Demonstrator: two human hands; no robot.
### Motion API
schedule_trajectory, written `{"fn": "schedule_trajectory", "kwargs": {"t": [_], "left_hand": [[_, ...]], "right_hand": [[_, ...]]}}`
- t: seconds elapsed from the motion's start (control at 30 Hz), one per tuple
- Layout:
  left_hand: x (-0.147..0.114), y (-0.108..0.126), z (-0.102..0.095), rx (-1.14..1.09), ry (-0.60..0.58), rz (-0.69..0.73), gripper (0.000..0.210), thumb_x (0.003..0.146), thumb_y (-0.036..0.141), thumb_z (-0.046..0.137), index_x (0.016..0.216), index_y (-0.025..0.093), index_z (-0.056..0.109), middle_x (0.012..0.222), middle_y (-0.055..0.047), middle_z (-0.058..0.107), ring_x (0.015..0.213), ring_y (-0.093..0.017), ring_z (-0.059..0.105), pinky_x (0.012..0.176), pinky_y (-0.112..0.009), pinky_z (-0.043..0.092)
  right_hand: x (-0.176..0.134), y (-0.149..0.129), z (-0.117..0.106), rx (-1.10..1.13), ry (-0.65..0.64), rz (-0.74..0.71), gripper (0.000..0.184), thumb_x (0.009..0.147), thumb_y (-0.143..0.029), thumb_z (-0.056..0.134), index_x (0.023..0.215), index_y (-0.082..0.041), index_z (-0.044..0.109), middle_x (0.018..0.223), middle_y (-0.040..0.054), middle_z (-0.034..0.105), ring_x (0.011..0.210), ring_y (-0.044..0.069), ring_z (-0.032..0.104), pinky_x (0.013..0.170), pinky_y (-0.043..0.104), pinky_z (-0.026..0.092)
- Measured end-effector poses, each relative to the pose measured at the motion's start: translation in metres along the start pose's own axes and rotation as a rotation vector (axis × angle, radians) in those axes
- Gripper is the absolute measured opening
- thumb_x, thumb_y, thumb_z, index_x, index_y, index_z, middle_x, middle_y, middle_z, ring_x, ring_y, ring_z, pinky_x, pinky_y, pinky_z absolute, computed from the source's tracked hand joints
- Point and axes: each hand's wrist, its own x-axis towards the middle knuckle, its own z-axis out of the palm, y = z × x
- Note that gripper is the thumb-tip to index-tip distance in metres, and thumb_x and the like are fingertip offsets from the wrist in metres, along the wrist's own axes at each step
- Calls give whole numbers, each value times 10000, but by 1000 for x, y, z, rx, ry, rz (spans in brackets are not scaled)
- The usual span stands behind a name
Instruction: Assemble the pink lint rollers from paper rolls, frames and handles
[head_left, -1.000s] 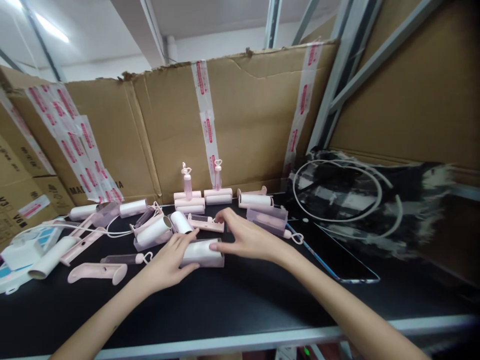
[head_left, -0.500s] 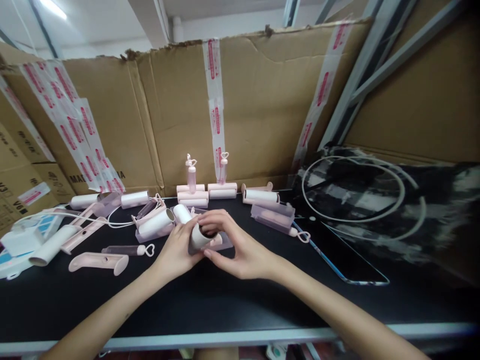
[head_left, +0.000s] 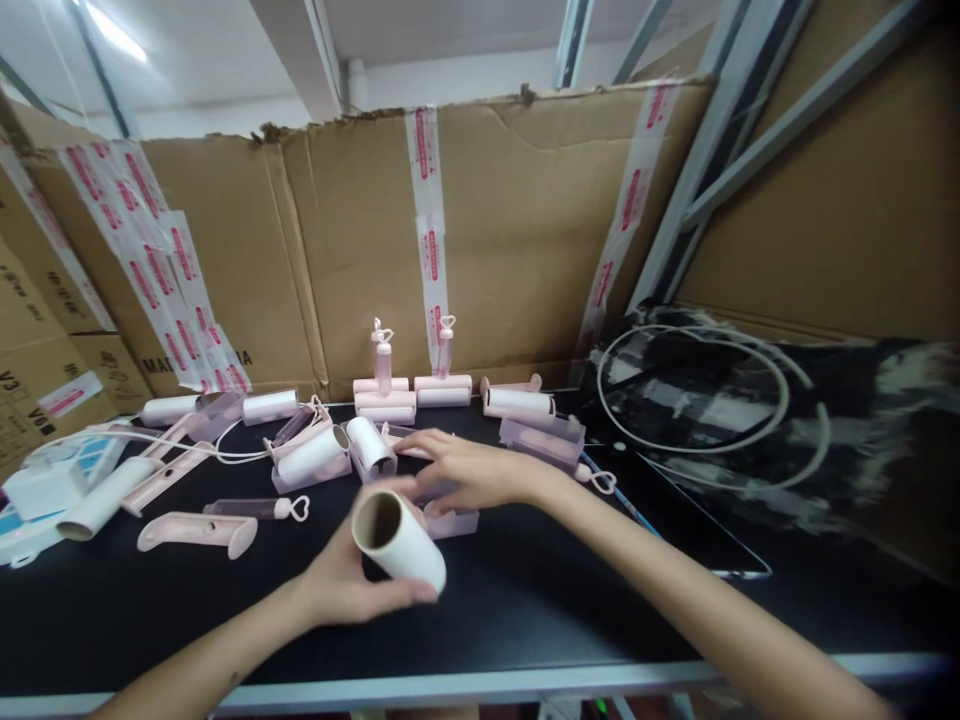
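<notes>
My left hand (head_left: 339,578) is wrapped round a white lint-roller paper roll (head_left: 411,556), tilted with its hollow cardboard end toward me. My right hand (head_left: 476,474) reaches above the table to the right of the roll, fingers apart and bent downward. Beneath its fingertips lie a translucent purple cover (head_left: 456,524) and pale pink parts, partly hidden, so contact is unclear. Just behind, another white roll (head_left: 367,440) rests in a purple cover, beside a roll (head_left: 313,452) lying on a similar cover. A pink roller holder (head_left: 199,532) lies at the left.
Assembled pink rollers (head_left: 384,402) with heart-topped handles stand against the cardboard wall (head_left: 360,240). A phone-like dark tablet (head_left: 697,510) and a looped white cable (head_left: 784,390) are at the right. A power strip (head_left: 45,490) with white plugs sits at the left.
My left hand has brought the roll closer and turned its open end up. My right hand has come off the roll and moved beyond it toward the pink and purple parts.
</notes>
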Motion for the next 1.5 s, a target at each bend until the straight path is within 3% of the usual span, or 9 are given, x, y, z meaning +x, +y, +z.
{"fn": "schedule_trajectory", "kwargs": {"t": [0.17, 0.4, 0.57, 0.7, 1.0, 1.13, 1.33, 1.4, 1.5], "left_hand": [[-4, -7, 15, 208, -127, 45, 552, 653, 374, 718, 1114, 203, 469, 1102, -85, 590, 1065, -238, 540, 993, -392, 375], [6, -18, 6, 326, -43, -110, 555, 680, 415, 674, 1128, 195, 432, 1108, -86, 585, 1026, -245, 568, 905, -390, 443], [5, -16, 7, 313, -35, -68, 591, 696, 395, 663, 1186, 193, 400, 1157, -92, 559, 1068, -251, 545, 930, -387, 426], [4, -17, 8, 282, -27, -73, 593, 691, 391, 669, 1185, 191, 410, 1154, -92, 557, 1075, -264, 540, 942, -398, 417], [-2, -24, 6, 82, 116, -45, 974, 524, 328, 803, 1322, 182, 264, 1332, -169, 384, 1227, -343, 410, 1012, -483, 336], [3, -10, -8, 24, 170, -32, 617, 606, 227, 753, 1174, 208, 512, 1217, -119, 515, 1164, -305, 475, 1021, -413, 333], [19, 9, -36, -335, 325, -201, 384, 660, 194, 713, 978, 230, 501, 982, -45, 617, 861, -205, 597, 693, -283, 498], [23, 7, -40, -522, 387, -254, 344, 678, 208, 698, 910, 233, 444, 954, -27, 619, 862, -203, 598, 658, -283, 508], [26, -3, -38, -710, 526, -312, 289, 703, 226, 663, 893, 231, 446, 963, -12, 598, 889, -204, 592, 679, -326, 526]], "right_hand": [[21, 5, 18, -30, -59, -112, 154, 746, -213, 652, 892, -197, 699, 1307, 82, 451, 1232, 266, 368, 1003, 384, 316], [1, -19, 9, 434, 452, 239, 292, 948, -287, 278, 836, -171, 521, 870, 39, 522, 782, 139, 510, 727, 270, 428], [5, -39, 16, 382, 386, 382, 285, 804, -291, 545, 604, -180, 374, 713, -21, 404, 646, 108, 412, 608, 234, 376], [7, -44, 20, 524, 424, 372, 72, 779, -199, 544, 823, -180, 490, 810, -11, 476, 656, 101, 457, 598, 221, 401], [5, -54, 2, 335, 354, 210, 226, 806, -108, 487, 954, -227, 608, 1047, 31, 501, 872, 144, 527, 730, 254, 444], [-4, -26, 1, 375, 457, 206, 242, 881, -175, 416, 1048, -226, 583, 1050, 58, 507, 924, 162, 529, 786, 303, 456], [-1, 4, 15, 87, -5, 175, 159, 653, -138, 702, 801, -194, 695, 1292, 81, 426, 1181, 308, 396, 976, 436, 334], [3, 3, 15, 133, 41, 160, 129, 646, -156, 717, 766, -169, 672, 1231, 89, 478, 1141, 280, 438, 947, 383, 373], [1, 0, 9, 323, 313, 258, 170, 739, -321, 661, 809, -173, 618, 975, 62, 577, 899, 198, 558, 795, 325, 463]]}}
